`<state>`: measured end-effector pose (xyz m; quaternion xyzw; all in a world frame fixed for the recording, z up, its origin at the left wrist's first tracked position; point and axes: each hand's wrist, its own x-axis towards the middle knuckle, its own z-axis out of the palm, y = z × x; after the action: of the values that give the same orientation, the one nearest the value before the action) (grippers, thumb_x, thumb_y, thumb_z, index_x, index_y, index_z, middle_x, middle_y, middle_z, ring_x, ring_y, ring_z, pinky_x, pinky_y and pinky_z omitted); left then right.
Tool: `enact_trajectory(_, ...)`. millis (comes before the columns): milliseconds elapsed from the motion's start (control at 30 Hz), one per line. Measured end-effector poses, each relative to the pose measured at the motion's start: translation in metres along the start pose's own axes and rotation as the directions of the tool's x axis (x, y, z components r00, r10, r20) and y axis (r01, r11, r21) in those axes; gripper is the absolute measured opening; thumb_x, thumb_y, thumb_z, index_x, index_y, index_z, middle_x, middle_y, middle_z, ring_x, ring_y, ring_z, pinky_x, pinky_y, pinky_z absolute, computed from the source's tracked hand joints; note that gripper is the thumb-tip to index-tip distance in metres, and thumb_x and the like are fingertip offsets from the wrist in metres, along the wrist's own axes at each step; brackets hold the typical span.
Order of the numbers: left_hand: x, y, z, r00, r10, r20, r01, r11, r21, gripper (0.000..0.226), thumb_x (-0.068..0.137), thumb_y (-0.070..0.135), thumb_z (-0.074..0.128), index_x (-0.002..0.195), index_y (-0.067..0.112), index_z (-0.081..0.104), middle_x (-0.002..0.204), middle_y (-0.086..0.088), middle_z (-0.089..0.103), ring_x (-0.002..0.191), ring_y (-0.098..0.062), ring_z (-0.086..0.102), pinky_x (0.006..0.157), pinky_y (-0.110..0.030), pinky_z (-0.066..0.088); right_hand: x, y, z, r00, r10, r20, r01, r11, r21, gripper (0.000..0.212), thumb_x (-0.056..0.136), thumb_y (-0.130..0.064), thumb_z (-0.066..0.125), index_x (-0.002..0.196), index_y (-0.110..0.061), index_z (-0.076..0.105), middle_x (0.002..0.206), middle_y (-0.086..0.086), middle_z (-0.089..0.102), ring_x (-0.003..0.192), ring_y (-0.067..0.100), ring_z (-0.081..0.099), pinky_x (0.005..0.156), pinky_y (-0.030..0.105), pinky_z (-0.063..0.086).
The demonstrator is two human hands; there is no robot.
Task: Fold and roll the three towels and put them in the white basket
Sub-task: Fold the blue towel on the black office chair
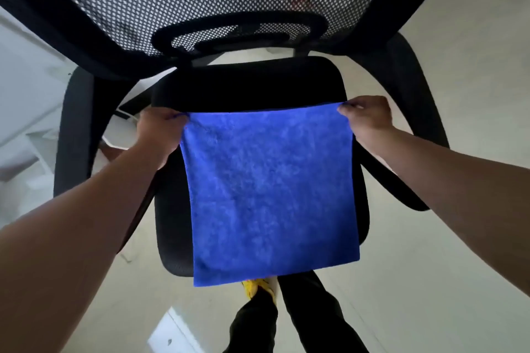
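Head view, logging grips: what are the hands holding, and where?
The blue towel: left hand pinches its top left corner, right hand its top right corner.

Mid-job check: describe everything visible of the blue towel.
The blue towel is a single square of fuzzy, microfibre-looking cloth, unfolded and nearly smooth. The left hand pinches its far left corner, the right hand its far right corner, pulling that edge taut. It spreads above the black chair seat, near edge past the seat's front; whether it rests on the seat is unclear.
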<state>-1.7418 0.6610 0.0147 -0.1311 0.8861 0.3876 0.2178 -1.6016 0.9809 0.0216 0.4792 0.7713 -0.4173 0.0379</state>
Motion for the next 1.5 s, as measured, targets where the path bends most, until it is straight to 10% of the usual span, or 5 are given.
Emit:
enact_trajectory(533,0.040,-0.026,0.032,0.971,-0.191,-0.142,0.188,0.982,-0.032,0.025,0.064,0.025,0.078,0.073,0.016,0.058,0.074,-0.006,0.056,0.073,-0.023,0.055,0.062,-0.032,0.045,0.043,0.003,0.030,1.000,-0.024,-0.007,0.019,0.915,-0.404,0.025,0.085,-0.039,0.067,0.104,-0.022,0.065,0.100,0.002,0.067,0.096,0.027,0.063,0.071,0.030,0.044)
enact_trajectory(767,-0.076,-0.051,0.044,0.997,0.051,-0.064,-0.032,0.965,0.259,0.003,0.080,0.018,0.066,0.080,0.019,0.063,0.080,-0.008,0.068,0.076,-0.033,0.065,0.065,-0.035,0.050,-0.039,0.031,0.048,0.908,-0.392,0.148,0.417,0.884,-0.213,0.010,0.084,-0.017,0.064,0.093,-0.022,0.066,0.086,-0.003,0.068,0.076,0.020,0.064,0.064,0.030,0.048)
enact_trajectory(967,-0.152,-0.118,0.048,0.981,-0.157,0.112,0.111,0.933,0.342,0.014,0.082,0.021,0.066,0.071,0.020,0.057,0.064,0.005,0.058,0.077,-0.027,0.061,0.063,-0.027,0.035,-0.118,0.097,0.048,0.902,0.206,0.379,-0.261,0.960,0.099,0.014,0.088,-0.005,0.061,0.074,-0.009,0.065,0.069,0.010,0.063,0.047,0.010,0.059,0.045,0.015,0.041)
enact_trajectory(1133,-0.186,-0.168,0.017,0.955,-0.296,0.010,0.270,0.884,0.381,0.024,0.079,0.032,0.073,0.083,0.011,0.063,0.073,-0.001,0.059,0.081,-0.032,0.057,0.067,-0.031,0.035,-0.146,0.163,-0.003,0.951,0.302,0.066,-0.275,0.925,-0.263,0.013,0.082,-0.030,0.067,0.085,-0.018,0.063,0.080,-0.004,0.066,0.077,0.023,0.061,0.064,0.031,0.041)
enact_trajectory(1500,-0.232,-0.199,0.025,0.884,-0.376,0.279,0.418,0.902,-0.108,0.023,0.084,0.019,0.071,0.091,-0.001,0.061,0.080,-0.008,0.054,0.073,-0.024,0.054,0.064,-0.037,0.050,-0.188,0.203,0.005,0.895,0.418,0.154,-0.441,0.881,0.173,0.022,0.077,-0.024,0.079,0.094,-0.018,0.067,0.091,0.010,0.068,0.083,0.023,0.063,0.067,0.034,0.051)
